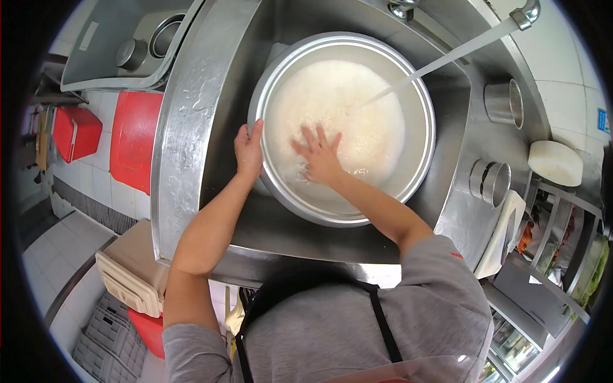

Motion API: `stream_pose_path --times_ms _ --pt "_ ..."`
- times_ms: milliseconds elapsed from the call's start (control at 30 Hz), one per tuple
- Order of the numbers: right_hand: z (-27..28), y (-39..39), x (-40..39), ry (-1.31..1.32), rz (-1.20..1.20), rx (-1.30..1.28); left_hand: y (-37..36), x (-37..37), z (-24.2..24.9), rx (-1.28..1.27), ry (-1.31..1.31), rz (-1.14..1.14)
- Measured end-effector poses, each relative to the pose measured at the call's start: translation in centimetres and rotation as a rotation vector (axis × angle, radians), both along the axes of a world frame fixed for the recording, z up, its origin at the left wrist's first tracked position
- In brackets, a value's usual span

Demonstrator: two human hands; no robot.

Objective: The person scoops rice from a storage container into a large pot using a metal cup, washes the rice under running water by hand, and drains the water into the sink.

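A large round metal pot [418, 143] stands in a stainless steel sink [220, 127]. Cloudy white water [345, 80] fills much of it, with pale grains that look like rice [357, 140] showing below the surface. My left hand [248, 152] grips the pot's left rim, thumb up along the edge. Fingers spread, my right hand [321, 156] is in the water at the pot's left-front part, its fingertips slightly blurred. From the faucet [526, 15] at the upper right, a stream of water [460, 52] runs into the pot.
Two metal containers, one farther back [504, 104] and one nearer [490, 182], stand on the sink's right ledge. A grey tub [121, 80] holding metal pots is at the upper left. Red bins [135, 137] and a beige lidded bin [134, 265] stand on the left.
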State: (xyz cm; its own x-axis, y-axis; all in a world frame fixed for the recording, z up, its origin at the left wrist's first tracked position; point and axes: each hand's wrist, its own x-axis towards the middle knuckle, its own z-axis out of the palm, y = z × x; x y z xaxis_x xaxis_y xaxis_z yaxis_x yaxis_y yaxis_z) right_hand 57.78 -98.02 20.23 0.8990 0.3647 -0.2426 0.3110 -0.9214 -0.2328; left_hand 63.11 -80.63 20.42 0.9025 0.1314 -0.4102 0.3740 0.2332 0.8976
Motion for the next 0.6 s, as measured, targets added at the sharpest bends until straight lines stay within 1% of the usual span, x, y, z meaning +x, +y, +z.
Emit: stream_pose_path --times_ms 33,100,133,200,267,300,333,367,400,433,467,500,533,567,600 --pt "0.0 -1.4 -0.5 -0.003 -0.004 -0.002 -0.1 0.0 0.2 -0.016 -0.007 0.016" --pt "0.5 -4.6 -1.5 0.076 0.179 -0.05 -0.2 0.0 0.2 -0.037 -0.016 0.027" --pt "1.1 -6.2 -1.2 0.072 0.175 -0.053 0.1 0.0 -0.4 0.009 -0.015 -0.002" --pt "3.1 -8.9 1.5 0.241 0.241 -0.27 0.5 0.1 -1.0 0.058 -0.021 -0.036" --pt "-0.9 -11.4 3.9 0.271 -0.024 -0.383 0.6 0.3 -0.8 0.329 -0.035 -0.127" --pt "-0.4 -11.5 5.4 0.253 -0.128 -0.408 0.4 0.4 -0.3 0.331 -0.046 -0.128" --pt "0.1 -11.5 7.1 0.235 -0.231 -0.429 0.1 0.4 0.3 0.501 -0.11 -0.133" --pt "-4.2 -13.7 10.8 0.278 -0.258 -0.299 0.0 0.4 0.8 0.673 -0.174 -0.135" --pt "-8.3 -15.4 13.4 0.322 -0.282 -0.166 -0.1 0.5 1.3 0.682 -0.183 -0.136" --pt "-4.3 -14.2 13.9 0.373 -0.347 -0.008 -0.1 0.6 1.8 0.787 -0.279 -0.148" --pt "1.5 -12.3 14.7 0.422 -0.412 0.151 -0.2 0.7 2.1 0.89 -0.378 -0.162" --pt "4.0 -11.4 15.8 0.566 -0.479 0.239 -0.3 0.8 2.7 0.895 -0.39 -0.166" --pt "5.9 -11.1 16.6 0.711 -0.544 0.327 -0.4 1.0 3.3 1.157 -0.467 -0.229" --pt "7.6 -10.9 16.5 0.701 -0.546 0.334 -0.7 1.2 3.9 1.42 -0.542 -0.288" --pt "9.1 -11.0 16.4 0.749 -0.555 0.581 -1.3 1.8 4.8 1.425 -0.555 -0.287"
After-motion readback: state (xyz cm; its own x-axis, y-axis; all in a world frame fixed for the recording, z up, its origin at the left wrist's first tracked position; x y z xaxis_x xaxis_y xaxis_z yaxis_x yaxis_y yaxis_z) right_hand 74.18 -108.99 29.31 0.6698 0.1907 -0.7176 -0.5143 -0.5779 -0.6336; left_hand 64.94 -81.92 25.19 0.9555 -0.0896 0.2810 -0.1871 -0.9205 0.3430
